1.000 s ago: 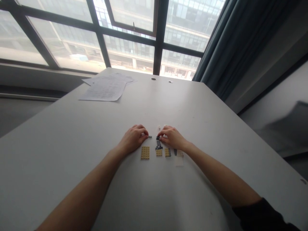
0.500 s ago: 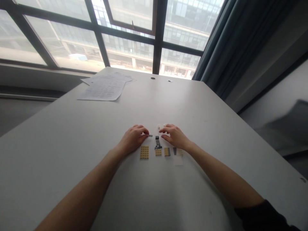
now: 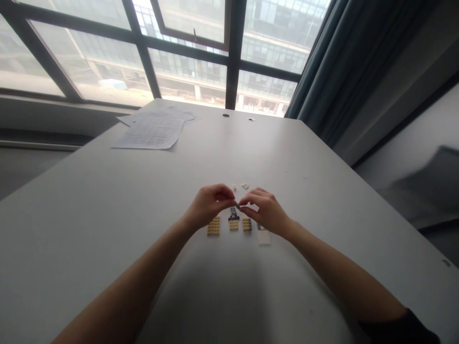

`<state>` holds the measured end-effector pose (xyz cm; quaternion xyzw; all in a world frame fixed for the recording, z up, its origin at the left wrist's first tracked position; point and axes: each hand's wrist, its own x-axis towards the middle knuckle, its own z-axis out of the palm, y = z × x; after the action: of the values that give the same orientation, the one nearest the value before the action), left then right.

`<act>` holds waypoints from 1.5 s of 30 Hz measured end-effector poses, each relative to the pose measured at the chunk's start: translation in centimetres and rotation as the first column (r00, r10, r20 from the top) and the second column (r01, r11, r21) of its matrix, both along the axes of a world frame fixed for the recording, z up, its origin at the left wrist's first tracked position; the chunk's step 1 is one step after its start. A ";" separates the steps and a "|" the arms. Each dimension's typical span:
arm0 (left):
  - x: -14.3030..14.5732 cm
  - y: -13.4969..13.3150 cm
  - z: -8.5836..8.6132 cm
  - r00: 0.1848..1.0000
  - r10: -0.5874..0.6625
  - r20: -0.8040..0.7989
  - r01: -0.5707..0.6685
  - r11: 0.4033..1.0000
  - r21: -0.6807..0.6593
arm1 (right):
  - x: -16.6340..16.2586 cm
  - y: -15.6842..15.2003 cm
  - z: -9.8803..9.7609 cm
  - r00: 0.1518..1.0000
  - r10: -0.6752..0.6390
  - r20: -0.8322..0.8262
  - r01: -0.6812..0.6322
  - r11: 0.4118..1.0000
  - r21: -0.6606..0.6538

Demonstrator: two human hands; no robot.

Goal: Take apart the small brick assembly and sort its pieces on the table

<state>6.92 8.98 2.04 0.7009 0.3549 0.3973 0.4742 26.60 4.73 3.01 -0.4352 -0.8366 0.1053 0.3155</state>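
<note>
My left hand (image 3: 210,203) is closed in a pinch on a small dark grey building-brick piece (image 3: 237,206). The fingertips of my right hand (image 3: 268,210) close on the other end of that same piece, and the two hands almost meet. Just below it on the table lies a grey studded assembly (image 3: 234,214), touching a small tan brick plate (image 3: 234,226). A larger tan plate (image 3: 213,227) lies below my left hand. To the right are a tan-and-grey plate (image 3: 247,224) and a smooth pale tile (image 3: 264,238), near my right wrist.
Small white pieces (image 3: 245,186) lie beyond my hands. Printed paper sheets (image 3: 150,129) rest at the far left of the white table (image 3: 222,157). Windows stand behind the table, and a dark curtain (image 3: 333,71) hangs at the right.
My left hand has moved right with the small grey piece, over the grey assembly. The fingers of my right hand, apart before, have closed on the piece.
</note>
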 end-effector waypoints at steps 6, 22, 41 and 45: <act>1.1 -0.8 0.0 0.975 -0.017 0.222 0.067 0.973 -0.219 | 0.4 -1.1 -0.7 1.000 -0.007 -0.006 0.008 0.993 0.117; -0.4 0.5 -0.2 0.971 0.233 0.060 -0.232 0.973 -0.021 | 2.6 -2.5 -1.0 0.989 -0.130 -0.069 0.120 0.984 -0.134; -2.1 2.1 -1.7 0.937 0.349 0.029 -0.349 0.937 0.023 | 3.8 -2.9 -2.9 0.989 -0.139 0.055 0.149 0.933 -0.328; -2.2 2.2 -1.8 0.939 0.342 0.036 -0.343 0.938 0.038 | 3.9 -3.0 -2.7 0.991 -0.125 0.040 0.131 0.932 -0.339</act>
<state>4.77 11.18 0.22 0.6328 0.4558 0.4916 0.3876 30.47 1.72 0.28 -0.5377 -0.7785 0.2238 0.2341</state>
